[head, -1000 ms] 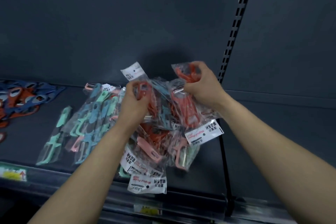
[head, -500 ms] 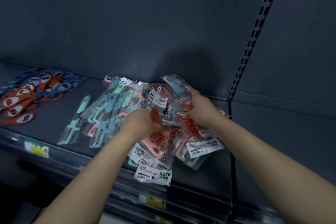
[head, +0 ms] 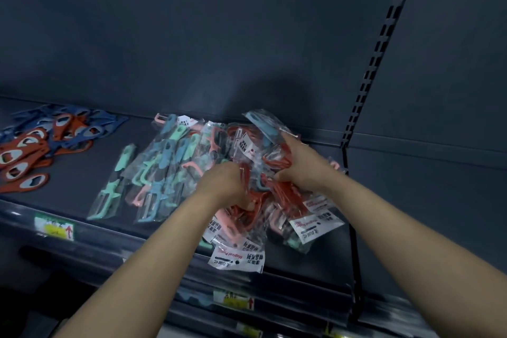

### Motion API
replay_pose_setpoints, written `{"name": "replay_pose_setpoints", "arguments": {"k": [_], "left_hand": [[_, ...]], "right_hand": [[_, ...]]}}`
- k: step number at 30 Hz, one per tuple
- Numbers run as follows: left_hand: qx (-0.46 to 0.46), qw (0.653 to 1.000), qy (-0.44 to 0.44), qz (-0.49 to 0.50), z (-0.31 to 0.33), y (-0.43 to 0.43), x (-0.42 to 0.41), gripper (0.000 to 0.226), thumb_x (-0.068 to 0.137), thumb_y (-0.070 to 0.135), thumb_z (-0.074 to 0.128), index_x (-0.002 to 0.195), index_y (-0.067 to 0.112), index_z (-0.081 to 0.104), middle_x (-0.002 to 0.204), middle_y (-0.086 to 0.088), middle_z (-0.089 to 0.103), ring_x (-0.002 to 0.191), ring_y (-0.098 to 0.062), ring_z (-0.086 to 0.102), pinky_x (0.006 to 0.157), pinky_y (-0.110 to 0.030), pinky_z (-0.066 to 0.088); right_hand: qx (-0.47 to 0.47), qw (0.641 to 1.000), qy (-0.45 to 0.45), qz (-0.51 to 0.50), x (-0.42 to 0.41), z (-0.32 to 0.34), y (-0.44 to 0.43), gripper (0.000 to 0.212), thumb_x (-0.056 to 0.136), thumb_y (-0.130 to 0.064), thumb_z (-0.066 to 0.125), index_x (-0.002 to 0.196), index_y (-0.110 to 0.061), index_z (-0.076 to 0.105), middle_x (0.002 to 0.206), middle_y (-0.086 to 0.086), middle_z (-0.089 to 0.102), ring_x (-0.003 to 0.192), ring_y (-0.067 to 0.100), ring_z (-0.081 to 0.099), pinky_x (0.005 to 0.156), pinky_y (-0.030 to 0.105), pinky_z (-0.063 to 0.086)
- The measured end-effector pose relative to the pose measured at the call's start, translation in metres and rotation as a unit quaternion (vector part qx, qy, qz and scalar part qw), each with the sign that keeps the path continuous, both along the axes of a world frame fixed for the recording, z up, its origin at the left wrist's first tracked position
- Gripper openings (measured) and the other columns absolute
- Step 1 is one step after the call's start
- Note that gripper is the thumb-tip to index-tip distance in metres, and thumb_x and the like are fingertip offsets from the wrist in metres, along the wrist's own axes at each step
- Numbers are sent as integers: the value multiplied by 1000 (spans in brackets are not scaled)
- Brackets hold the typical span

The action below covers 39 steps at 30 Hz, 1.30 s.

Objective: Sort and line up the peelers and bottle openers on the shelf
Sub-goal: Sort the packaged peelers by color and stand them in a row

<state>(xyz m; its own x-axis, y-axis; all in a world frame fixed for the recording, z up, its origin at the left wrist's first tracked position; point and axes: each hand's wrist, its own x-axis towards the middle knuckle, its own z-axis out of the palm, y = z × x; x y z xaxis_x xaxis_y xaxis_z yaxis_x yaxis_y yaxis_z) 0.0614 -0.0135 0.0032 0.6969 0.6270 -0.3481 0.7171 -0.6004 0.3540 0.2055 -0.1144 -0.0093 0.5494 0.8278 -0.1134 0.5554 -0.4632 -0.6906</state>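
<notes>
A heap of bagged peelers (head: 175, 167) in mint, blue, pink and red lies on the dark shelf (head: 82, 173). My left hand (head: 222, 186) grips a bundle of red bagged peelers (head: 255, 200) at the heap's right side. My right hand (head: 301, 167) grips more red peelers in bags (head: 288, 192) just beside it. White labels (head: 238, 255) hang over the shelf's front edge. A single mint peeler (head: 115, 184) lies apart at the left of the heap. Red and blue bottle openers (head: 35, 151) lie piled at the far left.
A slotted upright post (head: 367, 74) divides this shelf bay from the bay on the right (head: 428, 200). Price tags (head: 55, 228) sit on the front rail. The dark back panel (head: 192, 35) rises behind the heap.
Both hands have come down from holding bags raised above the heap and now press into the red peelers on the shelf. The view has shifted left and closer.
</notes>
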Motion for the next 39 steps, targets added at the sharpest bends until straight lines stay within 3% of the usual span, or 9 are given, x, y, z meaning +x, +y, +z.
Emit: {"name": "replay_pose_setpoints", "arguments": {"k": [3,7,13,20,23,28,32,35,39], "left_hand": [[-57,998,-33,22,1,6,0,31,65,18,84,83,9,61,85,-3,65,79,-19,60,71,-30,47],[-110,991,-60,50,1,9,3,35,66,13,82,92,9,58,99,-5,65,80,-20,58,77,-30,45],[-53,998,15,-17,-6,1,6,104,53,46,87,135,7,35,132,-7,51,115,-27,51,82,-30,41],[-143,990,2,-6,-8,6,12,62,55,34,89,99,9,54,103,-1,62,90,-23,58,76,-31,45],[-178,984,-26,17,-8,9,17,49,56,28,89,86,12,53,86,2,60,75,-16,56,65,-28,45],[-210,972,-88,48,-7,17,19,37,64,12,84,88,10,55,88,-4,64,73,-18,60,56,-27,47],[-226,962,-134,75,-6,32,13,40,63,12,84,94,6,59,89,-8,68,83,-27,65,79,-42,55],[-257,940,-204,93,-3,45,10,32,62,9,83,89,5,65,70,-2,73,71,-22,69,71,-38,56],[-316,906,-260,109,5,58,10,39,54,13,81,89,7,65,85,-4,73,89,-27,65,70,-40,53]], "right_hand": [[17,999,-13,-34,-1,-1,0,100,76,-7,74,150,-26,9,131,8,52,86,15,61,64,22,50],[30,995,-40,-81,2,-4,-1,95,80,-5,68,150,-27,9,141,13,38,119,26,49,87,22,37],[5,993,-58,-103,2,-5,-6,94,80,-9,70,151,-27,10,141,13,36,113,25,50,73,10,35],[23,988,-14,-153,4,0,-16,106,74,-9,78,151,-24,6,136,16,44,70,13,57,33,7,33],[37,980,32,-195,6,0,-21,109,71,-9,80,151,-23,7,137,11,49,56,7,56,36,12,39],[53,971,61,-224,9,0,-26,105,68,-11,83,150,-16,16,141,7,45,95,15,56,73,20,46],[84,965,103,-228,11,6,-27,100,69,-1,80,149,-16,20,140,7,46,89,19,62,71,25,53],[94,961,139,-221,12,13,-28,96,71,1,77,147,-15,22,125,6,55,80,21,66,71,34,58],[101,965,142,-195,6,19,-24,91,70,5,76,145,-14,27,95,-3,61,58,7,60,45,18,48]]}}
